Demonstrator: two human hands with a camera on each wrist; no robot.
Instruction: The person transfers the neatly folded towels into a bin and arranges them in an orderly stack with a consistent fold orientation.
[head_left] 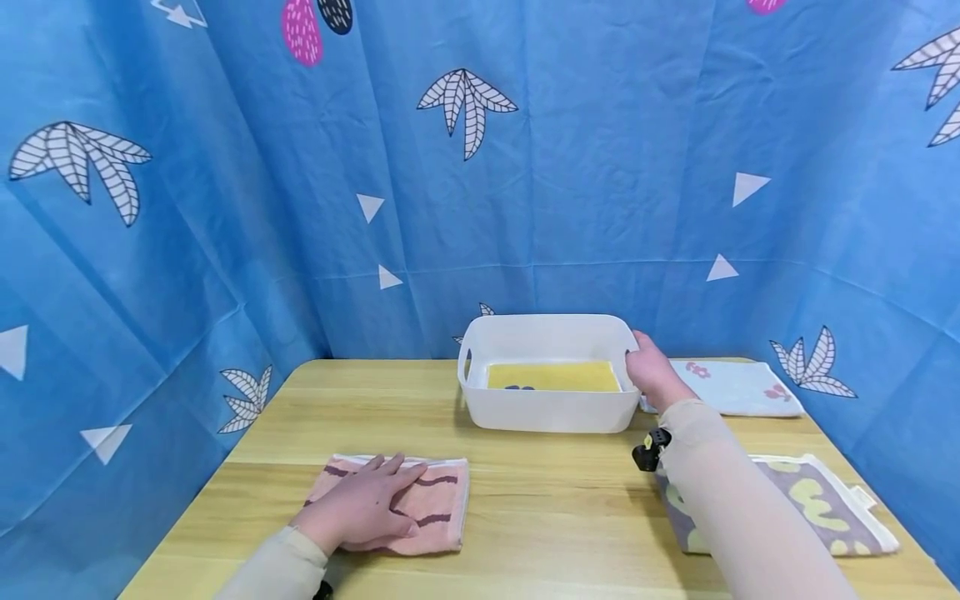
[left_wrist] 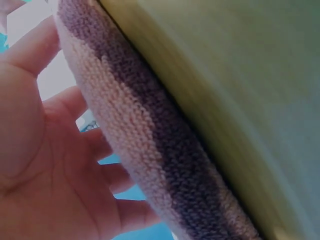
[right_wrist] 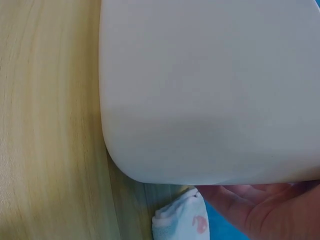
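A blue curtain (head_left: 600, 217) hangs in folds behind the surface (head_left: 555, 517) and along both its sides; white leaf sprigs (head_left: 474, 133) outlined in black are printed on it, along with scattered white triangles (head_left: 746, 185), a pink speckled oval (head_left: 302, 32) and a black one (head_left: 335, 12) near the top. The surface is pale wood with a lengthwise grain; at its far right corner lies a white towel (head_left: 738, 390) with pink flowers; nearer, by the right edge, lies a grey towel (head_left: 825, 508) with yellow shapes, a white border and a small white tag (head_left: 862, 497).
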